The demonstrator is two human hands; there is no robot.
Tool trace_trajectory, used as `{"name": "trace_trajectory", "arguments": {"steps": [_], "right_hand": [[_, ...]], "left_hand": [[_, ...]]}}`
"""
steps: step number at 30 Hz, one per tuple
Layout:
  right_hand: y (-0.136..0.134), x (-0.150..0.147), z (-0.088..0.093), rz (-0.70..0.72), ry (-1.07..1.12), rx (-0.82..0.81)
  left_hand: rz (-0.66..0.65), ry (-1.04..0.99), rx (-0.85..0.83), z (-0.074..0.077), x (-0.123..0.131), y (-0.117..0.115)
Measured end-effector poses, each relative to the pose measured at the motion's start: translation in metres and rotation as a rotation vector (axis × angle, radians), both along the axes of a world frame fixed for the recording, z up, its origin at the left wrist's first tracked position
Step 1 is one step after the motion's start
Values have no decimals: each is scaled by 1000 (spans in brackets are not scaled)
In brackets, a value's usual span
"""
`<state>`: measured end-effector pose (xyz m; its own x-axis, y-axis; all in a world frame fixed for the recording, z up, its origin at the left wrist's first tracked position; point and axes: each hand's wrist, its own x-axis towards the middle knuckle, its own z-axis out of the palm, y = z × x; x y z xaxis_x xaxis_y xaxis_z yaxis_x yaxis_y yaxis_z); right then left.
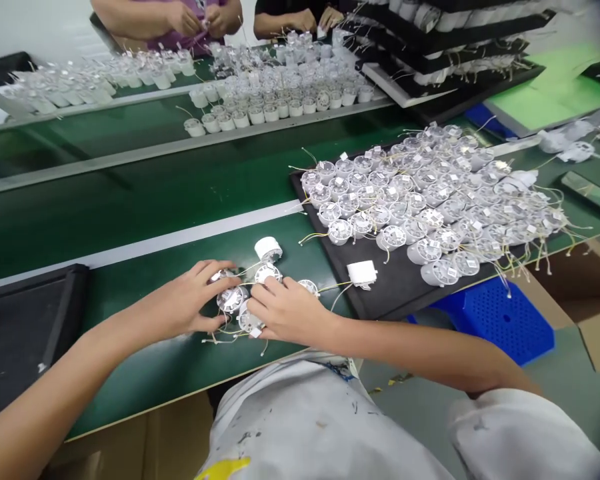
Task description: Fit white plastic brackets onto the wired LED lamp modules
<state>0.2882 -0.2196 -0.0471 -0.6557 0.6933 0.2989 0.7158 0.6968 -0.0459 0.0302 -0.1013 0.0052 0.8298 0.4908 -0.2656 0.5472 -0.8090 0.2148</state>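
Note:
A small cluster of round white wired units with clear, silvery tops lies on the green bench (150, 333) in front of me. My left hand (197, 293) curves around the left side of the cluster, thumb and fingers closed about a round wired unit (231, 299). My right hand (293, 310) has its fingers bent over another round unit (250, 319) beside it; its palm side is hidden. Just beyond the fingers are a unit on its side (269, 249) and an upright one (267, 272). Another unit (309, 287) shows partly behind my right hand. Thin wires trail toward the bench edge.
To the right, a black foam tray (380, 297) carries many similar units, one white unit (363, 273) lying on its near edge. A black tray (25, 327) sits at left. Across the bench are rows of units (280, 110), stacked trays (430, 40) and two co-workers' hands (195, 20).

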Motion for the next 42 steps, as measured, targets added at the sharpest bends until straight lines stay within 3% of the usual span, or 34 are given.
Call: {"name": "trace_trajectory", "arguments": {"steps": [2, 5, 9, 12, 16, 18, 20, 22, 25, 28, 31, 33, 35, 37, 42], "right_hand": [[-3, 0, -1, 33, 0, -1], [-5, -3, -4, 62, -10, -13], [2, -13, -8, 13, -41, -41], [3, -5, -7, 28, -17, 21], [-27, 46, 11, 82, 169, 215], [-54, 83, 22, -128, 305, 247], [-77, 117, 26, -464, 366, 140], [-92, 144, 18, -538, 321, -48], [-97, 168, -5, -559, 317, -187], [-91, 175, -18, -710, 517, -214], [-75, 160, -11, -832, 780, -248], [-58, 134, -3, -779, 896, -332], [-37, 100, 1, -669, 854, -437], [-17, 71, 0, -624, 702, -415], [3, 50, 1, -730, 523, -227]], "left_hand": [[13, -59, -15, 16, 6, 4], [144, -197, 4, 30, 40, 13], [188, -218, -72, 16, 107, 28], [134, -151, -138, 4, 134, 41], [163, -155, -150, -7, 119, 66], [245, -132, -177, -15, 104, 83], [323, -81, -209, -21, 94, 95], [375, -73, -216, -20, 88, 98], [453, -256, -76, -4, 76, 73], [509, -542, 127, 7, 49, 15], [448, -544, 161, -8, 16, -45], [391, -416, 94, -29, 3, -69], [349, -339, 21, -47, -1, -76], [312, -338, -25, -56, 5, -71], [216, -402, -71, -56, 41, -36]]}}
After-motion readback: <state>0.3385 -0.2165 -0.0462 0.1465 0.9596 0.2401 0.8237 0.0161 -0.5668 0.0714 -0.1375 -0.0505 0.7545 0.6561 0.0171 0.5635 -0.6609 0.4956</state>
